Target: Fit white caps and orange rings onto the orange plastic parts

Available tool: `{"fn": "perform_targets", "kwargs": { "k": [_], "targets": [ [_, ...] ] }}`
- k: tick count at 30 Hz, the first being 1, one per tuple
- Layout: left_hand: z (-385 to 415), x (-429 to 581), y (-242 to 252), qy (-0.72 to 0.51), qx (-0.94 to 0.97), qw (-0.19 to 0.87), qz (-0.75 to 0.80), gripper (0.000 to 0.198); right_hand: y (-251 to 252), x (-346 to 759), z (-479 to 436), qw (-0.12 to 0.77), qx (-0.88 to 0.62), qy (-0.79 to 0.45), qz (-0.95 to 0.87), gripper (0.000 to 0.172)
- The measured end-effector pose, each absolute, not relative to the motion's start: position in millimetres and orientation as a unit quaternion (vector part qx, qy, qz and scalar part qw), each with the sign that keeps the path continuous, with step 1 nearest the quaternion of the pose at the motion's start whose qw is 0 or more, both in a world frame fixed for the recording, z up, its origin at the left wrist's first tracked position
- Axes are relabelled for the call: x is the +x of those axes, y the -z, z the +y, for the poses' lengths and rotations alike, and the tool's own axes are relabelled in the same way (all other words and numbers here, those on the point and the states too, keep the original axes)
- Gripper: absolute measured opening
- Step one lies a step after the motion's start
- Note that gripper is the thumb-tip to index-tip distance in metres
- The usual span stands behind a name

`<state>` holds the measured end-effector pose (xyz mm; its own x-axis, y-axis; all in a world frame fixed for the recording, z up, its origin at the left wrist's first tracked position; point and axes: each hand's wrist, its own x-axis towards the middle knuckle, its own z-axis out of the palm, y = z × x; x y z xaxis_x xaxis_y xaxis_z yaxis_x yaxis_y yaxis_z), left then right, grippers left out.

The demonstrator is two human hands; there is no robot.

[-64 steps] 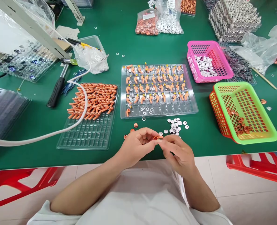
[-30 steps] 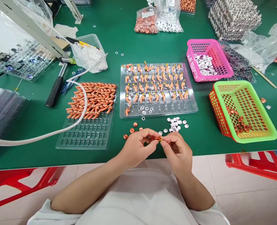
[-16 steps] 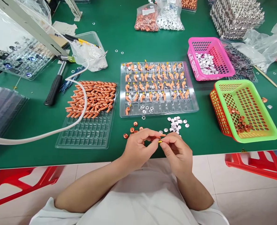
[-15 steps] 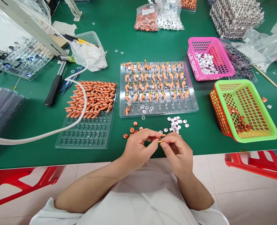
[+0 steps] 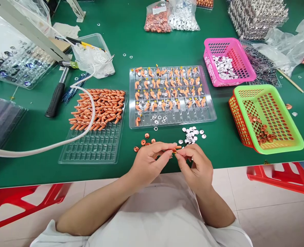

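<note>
My left hand (image 5: 149, 163) and my right hand (image 5: 196, 166) meet fingertip to fingertip just above the near edge of the green table (image 5: 33, 133). Both pinch one small orange part (image 5: 174, 150) with a bit of yellow showing on it. Loose orange caps (image 5: 143, 141) lie on the table just left of my fingers. A scatter of small white discs (image 5: 191, 133) lies just beyond my right hand. A clear tray (image 5: 171, 96) with rows of orange curved pieces sits behind them.
A second clear tray (image 5: 95, 147) holds a heap of orange tubes (image 5: 97, 109), crossed by a white hose (image 5: 38, 149). A pink basket (image 5: 229, 61) of white discs and a green basket (image 5: 267, 118) of orange caps stand right. A hammer (image 5: 54, 96) lies left.
My hands have stayed together at the table edge, the fingers shifting slightly around the small part; a yellow bit appeared between the fingertips. The view has drifted a little.
</note>
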<state>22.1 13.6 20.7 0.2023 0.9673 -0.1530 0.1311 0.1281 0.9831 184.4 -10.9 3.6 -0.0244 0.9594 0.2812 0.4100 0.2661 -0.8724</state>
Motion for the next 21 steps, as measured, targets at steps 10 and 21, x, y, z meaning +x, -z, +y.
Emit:
{"fn": "perform_targets", "kwargs": {
  "k": [10, 21],
  "targets": [
    [17.3, 18.3, -23.3, -0.344, 0.435, 0.659, 0.508, 0.02, -5.3, 186.7, -10.7, 0.455, -0.527, -0.316, -0.645, 0.014],
    [12.9, 27.0, -18.5, -0.374, 0.531, 0.543, 0.533, 0.017, -0.6, 191.4, -11.1, 0.399, -0.499, -0.3, -0.708, 0.018]
  ]
}}
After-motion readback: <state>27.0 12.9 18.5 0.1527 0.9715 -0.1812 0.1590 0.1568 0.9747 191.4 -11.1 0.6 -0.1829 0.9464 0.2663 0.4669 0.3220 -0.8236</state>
